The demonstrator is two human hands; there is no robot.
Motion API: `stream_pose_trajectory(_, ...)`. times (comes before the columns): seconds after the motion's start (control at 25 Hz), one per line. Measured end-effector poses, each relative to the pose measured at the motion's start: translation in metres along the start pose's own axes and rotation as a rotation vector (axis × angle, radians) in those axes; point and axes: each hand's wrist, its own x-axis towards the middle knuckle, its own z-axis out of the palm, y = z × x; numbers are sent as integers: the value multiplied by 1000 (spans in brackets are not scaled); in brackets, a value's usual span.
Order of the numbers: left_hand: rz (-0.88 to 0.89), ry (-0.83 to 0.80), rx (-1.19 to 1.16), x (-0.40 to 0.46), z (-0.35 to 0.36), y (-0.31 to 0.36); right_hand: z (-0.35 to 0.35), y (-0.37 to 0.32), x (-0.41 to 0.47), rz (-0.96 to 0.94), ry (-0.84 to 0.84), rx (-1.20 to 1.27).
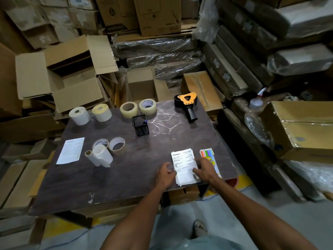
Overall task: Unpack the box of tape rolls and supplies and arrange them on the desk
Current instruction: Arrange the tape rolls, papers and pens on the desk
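The right hand [205, 169] lies across the right side of a stack of printed slips [184, 166], fingers spread and fairly straight, pressing down on the paper without curling round it. The left hand [164, 175] rests against the stack's left edge, its fingers loosely curled and touching the paper's side; whether they actually pinch the sheets I cannot tell. Together the 2 hands appear to be squaring the stack near the near edge of the desk [126, 181], toward its near right corner.

Judging by the layout, the unpacking is largely done and this is the arranging stage. The next move likely calls for releasing the stack with its edges lined up, without dragging the loose sheets or nudging the pack of coloured markers [210, 156], which lies just beside the slips on their right.

The slips are white, thin and slightly fanned at the near end, with black print and a logo at the top.

Further out, 3 tape rolls and a thin core [106, 150] cluster left of centre, with a single printed sheet [71, 150] near the left edge. A black mesh holder [140, 125] stands mid-desk. Along the far edge sit 2 white label rolls [90, 114], 2 clear tape rolls [137, 109] and a black and orange tape dispenser [187, 103] near the far right corner. An open cardboard box [142, 85] stands beyond the far edge.
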Motion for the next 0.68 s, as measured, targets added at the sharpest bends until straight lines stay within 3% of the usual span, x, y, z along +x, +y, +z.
stream_pose_trajectory(0.16,14,29,26,4,16,8,30,19,8,7,51,85)
stream_pose_trajectory(0.44,27,55,203,13,33,3,26,-5,-14,25,64,120)
stream_pose_trajectory(0.68,47,71,218,16,38,1,17,-7,-9,83,108,263)
